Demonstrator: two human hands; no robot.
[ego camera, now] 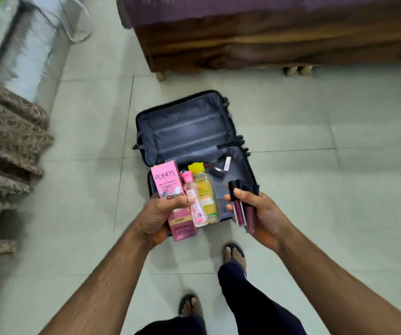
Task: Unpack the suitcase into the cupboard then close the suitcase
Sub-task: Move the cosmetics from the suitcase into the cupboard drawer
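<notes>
Suitcase point(189, 131) open flat on floor, just below wooden bed point(267, 44); far half bare, near half holding only a few small lipsticks point(221, 166). Left hand point(157, 213), fingers clamped round pink box point(170, 197), small pink bottle point(193, 201) and yellow bottle point(206, 197). Right hand point(264, 213), fingers clamped on dark tubes point(241, 211). Unpacking seemingly near done; carrying, last lipsticks and closing left. Cupboard unseen. Patterned cloth point(8, 141) left of suitcase.
</notes>
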